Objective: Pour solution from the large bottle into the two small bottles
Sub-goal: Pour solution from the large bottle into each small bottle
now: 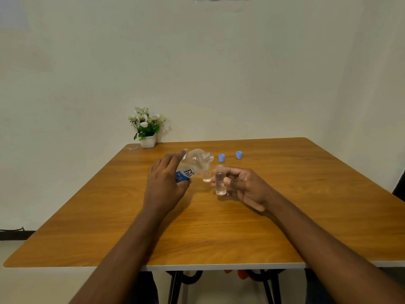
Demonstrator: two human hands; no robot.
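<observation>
Far left back corner of the wooden table point(219, 227): small clear scrap point(133, 148), then a white pot of white flowers point(146, 128) against the wall. Left hand point(165, 185) is wrapped around the large bottle point(194, 164), holding it by the labelled lower body; bottle tipped over toward the right, open neck pointing right and slightly down, cap off. Hand covers most of the label, only part of the print shows. Just under that neck stands a small bottle point(206, 177) on the table, partly hidden behind the large bottle, a little clear liquid at its bottom. Right of it, second small bottle point(220, 181) pinched between right hand point(245, 187) thumb and fingers, upright, open mouth near the large bottle's neck, clear liquid visible low down. Can't tell if anything is flowing. Behind the bottles, two blue caps point(221, 157) point(238, 154) sit well apart from each other on the tabletop, clear of both hands. Black table legs below the front edge
</observation>
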